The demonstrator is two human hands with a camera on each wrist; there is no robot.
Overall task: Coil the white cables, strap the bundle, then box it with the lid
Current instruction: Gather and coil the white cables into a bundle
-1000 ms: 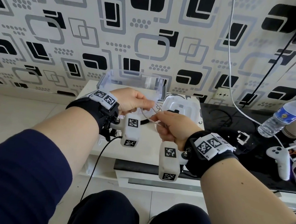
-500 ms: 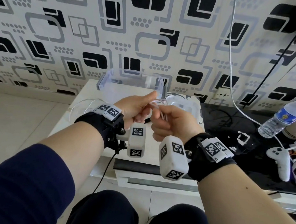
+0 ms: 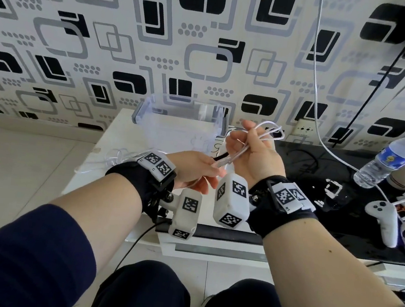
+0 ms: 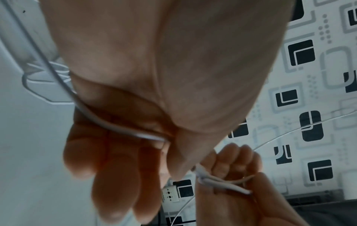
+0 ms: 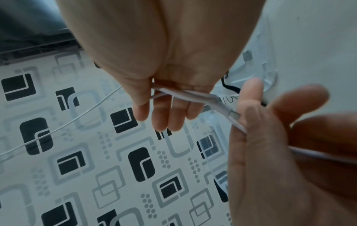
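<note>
We hold the white cables [image 3: 255,140] up over the white cabinet [image 3: 101,152], just in front of the clear storage box [image 3: 174,123]. Our right hand [image 3: 251,153] has its fingers curled tight round the gathered strands, loops fanning out above the fist. Our left hand [image 3: 195,168] pinches the trailing strand between thumb and fingers. The water bottle [image 3: 391,158] carries a blue label, its writing too small to read.
</note>
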